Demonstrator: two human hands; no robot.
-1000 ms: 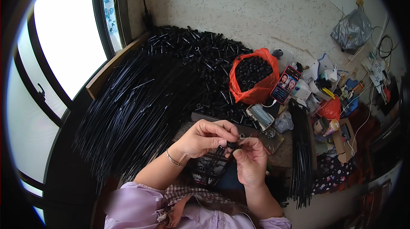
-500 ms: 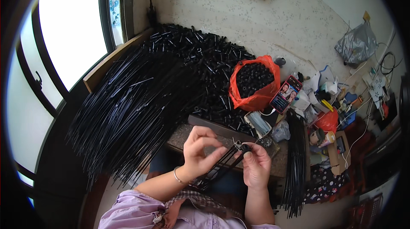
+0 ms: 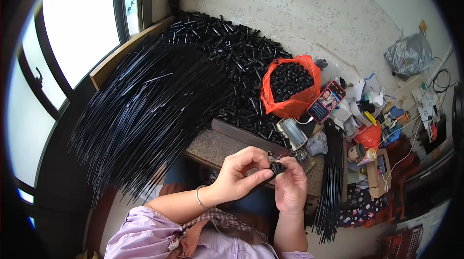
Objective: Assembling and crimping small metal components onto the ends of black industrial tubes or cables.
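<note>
both hands are up close together over the little work tray (image 3: 227,145). the left hand (image 3: 240,174) has its thumb and forefinger pinched onto a small black round piece (image 3: 278,167), and the right hand (image 3: 291,186) is curled around it from the other side, fingertips touching the same piece. so it's sandwiched right between the two sets of fingers, neither hand really nearer. it looks stubby, too small to call a long axis for sure, though a thin bit seems to poke up-left out of it past the left fingertips.

beyond the fingers, further away, sits the orange bag (image 3: 289,90) full of the same kind of black caps. off to the left of the left fingers fans out a huge pile of thin black rods (image 3: 145,109), and another bundle of rods (image 3: 331,177) lies just right of the right hand, running lengthwise away from the person.
</note>
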